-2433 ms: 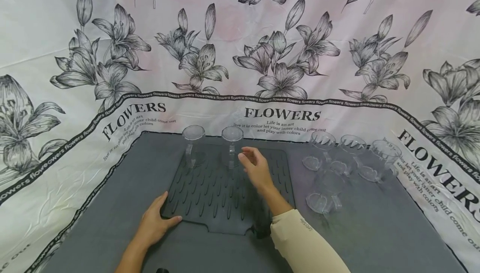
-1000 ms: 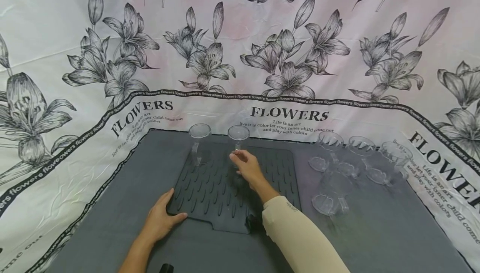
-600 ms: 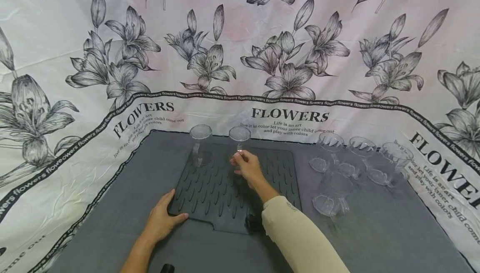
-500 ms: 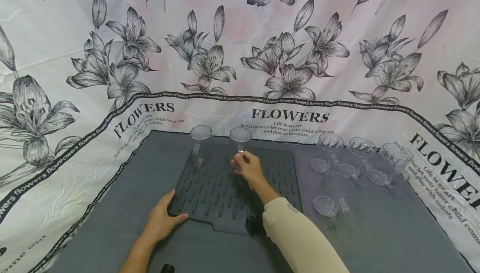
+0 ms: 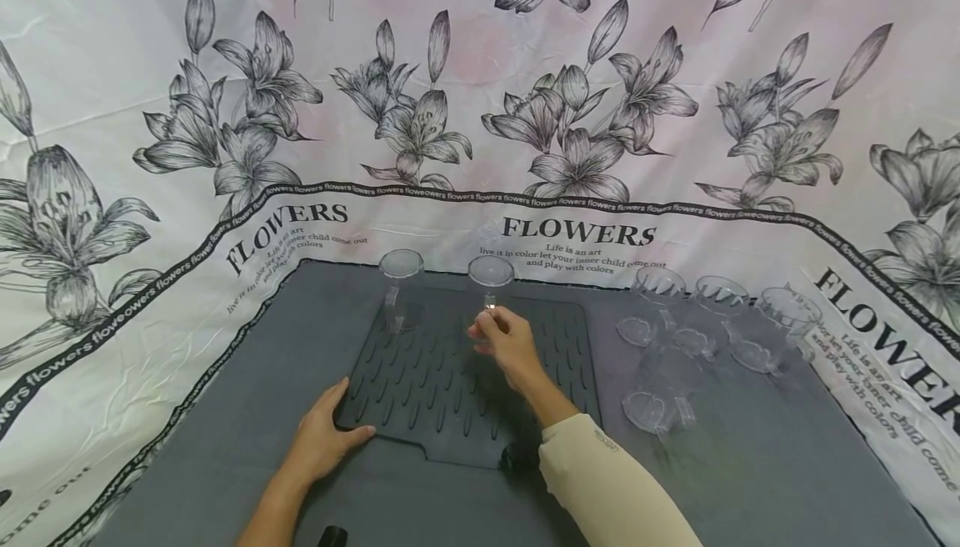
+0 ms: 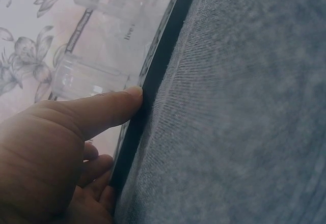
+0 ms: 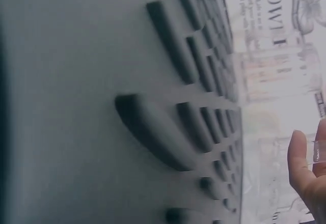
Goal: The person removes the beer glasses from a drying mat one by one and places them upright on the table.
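In the head view, my right hand [image 5: 510,348] pinches the handle of a clear mug [image 5: 491,273] at the back of a black ribbed drying mat [image 5: 457,447]. The mug looks upside down, its round end on top; its lower part is partly behind my fingers. Left of it, a second clear mug [image 5: 401,265] stands on the mat, apart from the first. My left hand [image 5: 318,434] holds the mat's front left corner, thumb along the front edge and fingers along the left side. The left wrist view shows the thumb [image 6: 109,109] against the mat's edge.
To the right of the mat, several clear mugs stand on the grey cloth, one [image 5: 656,393] nearer than the back row [image 5: 722,297]. A flower-printed curtain [image 5: 480,138] borders the back and sides. A small black object [image 5: 333,537] shows at the front edge.
My right hand has gone from open beside the mug to pinching its handle. In the last half second, hand and mug have shifted slightly right. My left hand has kept its place.
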A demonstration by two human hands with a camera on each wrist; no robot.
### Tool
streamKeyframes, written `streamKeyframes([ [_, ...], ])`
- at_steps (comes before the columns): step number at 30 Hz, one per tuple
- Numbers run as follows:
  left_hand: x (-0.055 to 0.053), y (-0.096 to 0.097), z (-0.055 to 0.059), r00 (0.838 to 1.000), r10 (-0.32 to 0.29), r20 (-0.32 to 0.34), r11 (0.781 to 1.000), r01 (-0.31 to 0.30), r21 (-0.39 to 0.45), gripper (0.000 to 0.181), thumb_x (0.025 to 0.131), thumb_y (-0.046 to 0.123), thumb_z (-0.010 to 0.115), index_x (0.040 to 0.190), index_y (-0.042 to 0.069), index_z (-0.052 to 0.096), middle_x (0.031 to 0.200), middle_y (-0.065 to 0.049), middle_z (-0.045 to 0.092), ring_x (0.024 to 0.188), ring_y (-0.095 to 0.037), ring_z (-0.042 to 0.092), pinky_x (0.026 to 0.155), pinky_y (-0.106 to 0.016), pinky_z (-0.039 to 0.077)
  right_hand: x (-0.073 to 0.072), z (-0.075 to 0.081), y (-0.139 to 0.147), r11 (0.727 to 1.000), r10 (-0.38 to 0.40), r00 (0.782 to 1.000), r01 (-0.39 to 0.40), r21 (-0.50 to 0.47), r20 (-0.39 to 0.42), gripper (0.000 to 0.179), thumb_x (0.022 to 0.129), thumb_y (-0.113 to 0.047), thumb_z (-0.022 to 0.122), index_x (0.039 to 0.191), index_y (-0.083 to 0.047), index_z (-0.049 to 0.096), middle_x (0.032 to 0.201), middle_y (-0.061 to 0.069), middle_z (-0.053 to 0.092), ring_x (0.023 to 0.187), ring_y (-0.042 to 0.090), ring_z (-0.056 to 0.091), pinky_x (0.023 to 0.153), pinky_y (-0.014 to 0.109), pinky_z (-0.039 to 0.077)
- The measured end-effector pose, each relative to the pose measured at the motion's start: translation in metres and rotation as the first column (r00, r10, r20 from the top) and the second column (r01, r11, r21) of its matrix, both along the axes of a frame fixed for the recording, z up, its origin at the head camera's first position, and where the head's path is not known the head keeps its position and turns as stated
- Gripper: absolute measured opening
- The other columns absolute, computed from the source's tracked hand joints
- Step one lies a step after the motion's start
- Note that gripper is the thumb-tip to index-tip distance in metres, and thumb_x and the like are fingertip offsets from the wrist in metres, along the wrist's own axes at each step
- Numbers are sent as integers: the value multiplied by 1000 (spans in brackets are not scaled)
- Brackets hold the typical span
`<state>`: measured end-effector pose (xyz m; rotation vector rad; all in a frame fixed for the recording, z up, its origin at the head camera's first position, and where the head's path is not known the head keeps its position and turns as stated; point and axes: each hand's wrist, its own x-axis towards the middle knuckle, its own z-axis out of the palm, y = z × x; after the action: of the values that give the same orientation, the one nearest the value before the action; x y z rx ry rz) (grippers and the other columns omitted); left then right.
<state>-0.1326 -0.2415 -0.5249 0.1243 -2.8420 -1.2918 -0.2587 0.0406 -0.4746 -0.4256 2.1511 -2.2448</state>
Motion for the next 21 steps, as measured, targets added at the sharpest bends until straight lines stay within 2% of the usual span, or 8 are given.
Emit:
streamKeyframes([
  [6, -1, 0, 0, 1000, -1, 5, 1000, 1, -5, 97, 79, 29, 82, 150, -3, 25, 150, -29, 25, 136, -48, 22, 104, -61, 27, 33, 34, 9, 999, 50, 998, -50, 10, -38, 24, 101, -8, 52, 104, 15, 57, 98, 27, 62, 98, 37, 63, 83, 54, 51],
  [10, 0, -1, 0, 1000, -2, 8, 1000, 2, -2, 97, 79, 29, 82, 150, -3, 25, 150, -30, 24, 136, -48, 22, 104, -62, 27, 34, 29, 12, 998, 63, 997, -63, -6, -45, 25, 101, -9, 53, 104, 15, 57, 98, 27, 62, 98, 38, 62, 84, 55, 51],
  [14, 0, -1, 1, 1000, -3, 9, 1000, 3, 4, 97, 79, 28, 82, 150, -4, 25, 150, -30, 24, 136, -48, 22, 104, -62, 26, 37, 24, 16, 999, 50, 996, -50, 2, -72, 24, 101, -13, 54, 101, 10, 60, 96, 22, 63, 97, 35, 63, 82, 49, 53],
  [18, -1, -1, 1, 1000, -5, 9, 1000, 5, 4, 97, 79, 28, 82, 151, -3, 24, 151, -29, 24, 136, -48, 22, 105, -62, 25, 46, 28, 20, 999, 26, 994, -22, 42, -102, 25, 100, -20, 56, 98, 4, 62, 93, 16, 64, 94, 31, 65, 79, 42, 55],
  [21, -1, -1, 1, 1000, -6, 8, 1000, 6, 4, 97, 79, 29, 82, 150, -3, 24, 151, -29, 24, 136, -48, 22, 105, -62, 26, 53, 32, 24, 998, 37, 992, -31, 49, -119, 29, 100, -24, 57, 98, 4, 62, 92, 16, 64, 94, 33, 64, 78, 40, 56],
])
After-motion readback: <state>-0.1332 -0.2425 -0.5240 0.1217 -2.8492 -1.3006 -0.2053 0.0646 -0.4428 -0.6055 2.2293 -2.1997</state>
